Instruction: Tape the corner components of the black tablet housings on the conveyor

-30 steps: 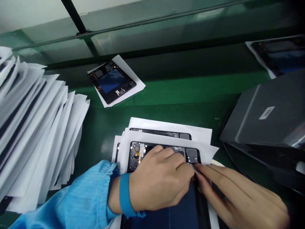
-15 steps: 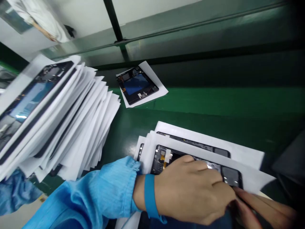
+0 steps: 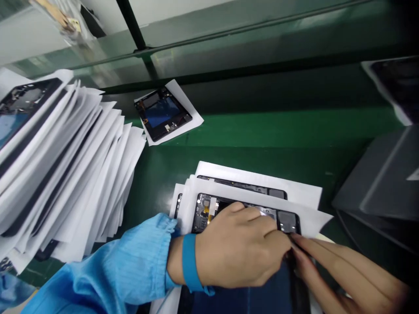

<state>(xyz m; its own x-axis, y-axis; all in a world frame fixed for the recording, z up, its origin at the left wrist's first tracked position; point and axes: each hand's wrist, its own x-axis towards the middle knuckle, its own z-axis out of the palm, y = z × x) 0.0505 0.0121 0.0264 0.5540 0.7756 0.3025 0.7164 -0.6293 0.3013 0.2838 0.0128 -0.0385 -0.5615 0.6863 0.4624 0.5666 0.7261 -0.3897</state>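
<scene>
An opened tablet (image 3: 229, 301), its dark frame and blue inner panel showing, lies on a white sheet on top of a small pile. Over its middle is my left hand (image 3: 240, 248), in a blue sleeve and blue wristband, with fingers curled closed and their tips hidden. From the lower right comes my right hand (image 3: 340, 266), its thumb and fingers pressed together at the tablet's right edge, where they meet my left fingers. Whatever sits between the fingertips is too hidden to make out. Another tablet (image 3: 248, 186) peeks out from under the top sheet.
A tall leaning stack of tablets and white sheets (image 3: 94, 174) stands at the left. One opened tablet (image 3: 163, 113) rests on paper farther back on the green bench (image 3: 262, 131). A grey box-like object (image 3: 386, 174) is at the right. Another person (image 3: 70, 26) stands beyond the bench.
The view has shifted right, so the stack, tablets and hands appear farther left. More of my right hand and the grey object show. Both hands keep together at the tablet's right edge.
</scene>
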